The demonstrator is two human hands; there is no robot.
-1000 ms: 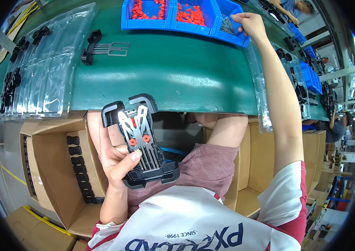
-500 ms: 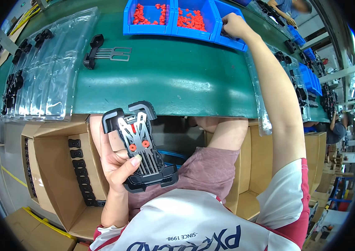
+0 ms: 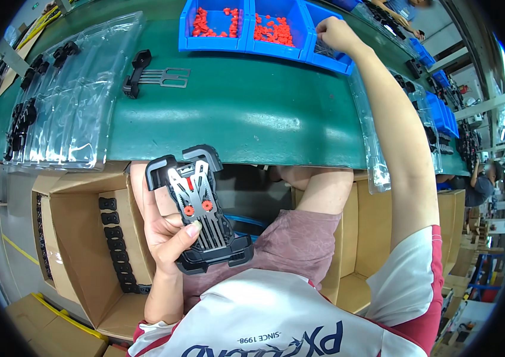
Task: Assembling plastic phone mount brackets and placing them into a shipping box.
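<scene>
My left hand [image 3: 172,235] grips a black phone holder [image 3: 209,229] above my lap, with the thumb lying on its face. Metal slotted plates and two red toothed wheels show on the holder's front, and black corner claws stick out at both ends. My right arm is stretched far forward. At the rightmost blue bin [image 3: 331,63], my right hand [image 3: 338,35] hangs over the opening with its fingers curled and drawn together. Whatever is between those fingertips is too small to make out.
Two blue bins of small red parts [image 3: 273,31] stand beside it. A black claw piece with a slotted metal plate [image 3: 157,77] lies on the green table [image 3: 234,113]. Clear plastic trays [image 3: 74,113] with black parts flank it. Cardboard boxes [image 3: 80,238] stand below. Another person works at far right.
My right hand has lifted slightly out of the rightmost bin, and its fingers show more. The left hand and the phone holder have stayed in place.
</scene>
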